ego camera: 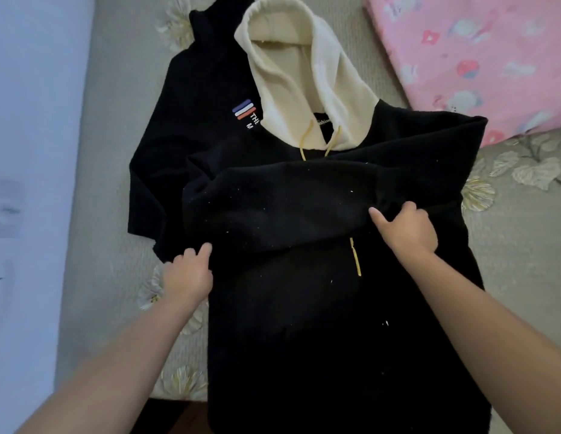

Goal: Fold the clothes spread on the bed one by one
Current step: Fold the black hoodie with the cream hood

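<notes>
A black hoodie (304, 324) with a cream hood (291, 70) and yellow drawstrings lies face up on the bed, its hem hanging over the near edge. Its right sleeve (288, 202) is folded across the chest. My right hand (404, 228) grips a bunch of that sleeve's fabric near the hoodie's right side. My left hand (189, 272) pinches the hoodie's left edge beside the sleeve's cuff end. Under the hoodie, to the left, lies a second black garment (191, 126) with a striped logo.
The bed sheet (517, 245) is beige with a flower print. A pink patterned blanket (479, 57) lies at the far right. A pale wall (31, 151) runs along the bed's left side. Dark floor shows below the bed's near edge.
</notes>
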